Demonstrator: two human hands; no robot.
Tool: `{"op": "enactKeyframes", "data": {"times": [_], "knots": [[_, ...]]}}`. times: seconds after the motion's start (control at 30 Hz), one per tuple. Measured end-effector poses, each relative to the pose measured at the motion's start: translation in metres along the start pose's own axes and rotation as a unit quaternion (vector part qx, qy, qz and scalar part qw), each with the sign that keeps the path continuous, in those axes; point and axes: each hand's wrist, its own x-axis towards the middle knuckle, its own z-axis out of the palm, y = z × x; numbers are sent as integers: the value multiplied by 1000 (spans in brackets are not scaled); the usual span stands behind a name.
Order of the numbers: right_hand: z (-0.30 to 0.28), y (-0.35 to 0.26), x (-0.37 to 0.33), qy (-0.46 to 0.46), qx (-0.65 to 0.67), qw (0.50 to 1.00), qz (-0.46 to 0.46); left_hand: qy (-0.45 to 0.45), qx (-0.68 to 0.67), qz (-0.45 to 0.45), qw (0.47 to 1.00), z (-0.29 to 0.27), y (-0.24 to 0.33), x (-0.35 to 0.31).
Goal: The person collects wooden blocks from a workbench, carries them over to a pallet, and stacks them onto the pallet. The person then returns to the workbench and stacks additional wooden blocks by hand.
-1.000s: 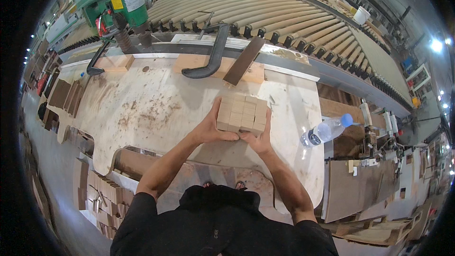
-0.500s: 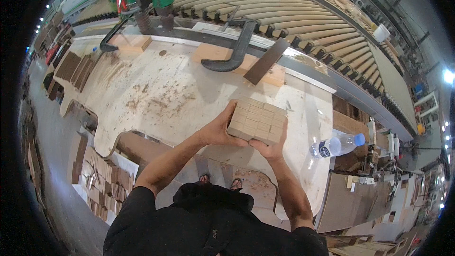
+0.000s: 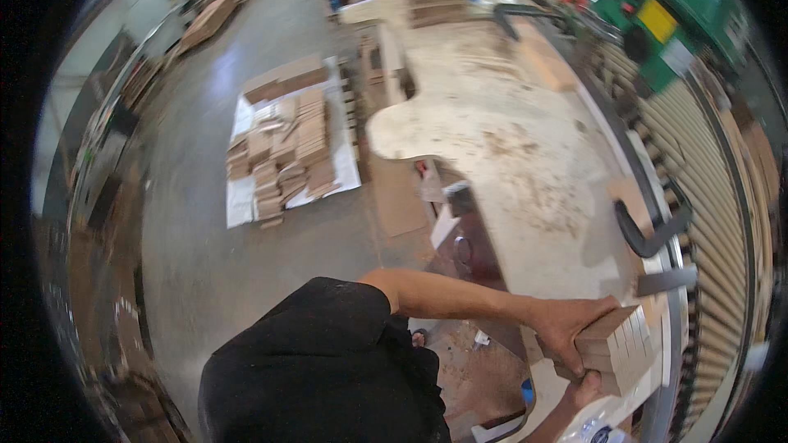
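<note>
A compact stack of light wooden blocks point(image 3: 617, 346) is held between my two hands at the lower right, above the pale worktop point(image 3: 460, 123). My left hand point(image 3: 565, 326) is closed round its near left side, thumb and fingers pressed to the wood. From below, my right hand point(image 3: 579, 398) grips the stack's lower side; its fingers are partly hidden by the blocks. Beyond the stack lies a flat dark strip point(image 3: 666, 280), close to a black C-clamp point(image 3: 652, 234) at the worktop's far edge.
Many small wooden pieces point(image 3: 283, 143) lie on a white sheet on the floor to the left. A second clamp point(image 3: 513, 18) and a green machine point(image 3: 657, 12) stand at the far edge, beside a roller conveyor point(image 3: 722, 221). A clear bottle point(image 3: 595, 431) is partly visible at the bottom.
The view has swung left, so the floor sheet of wooden pieces shows more fully and the worktop sits to the right. Both hands still hold the block stack.
</note>
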Motion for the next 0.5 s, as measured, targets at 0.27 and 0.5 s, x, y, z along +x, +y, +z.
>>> {"op": "enactKeyframes", "data": {"times": [0.27,0.5], "knots": [[95,-15,-39,-206,96,974,19,296,139,-48,944,6,48,-166],[216,-52,-105,-454,187,865,101,542,141,-196,805,51,127,-320]]}}
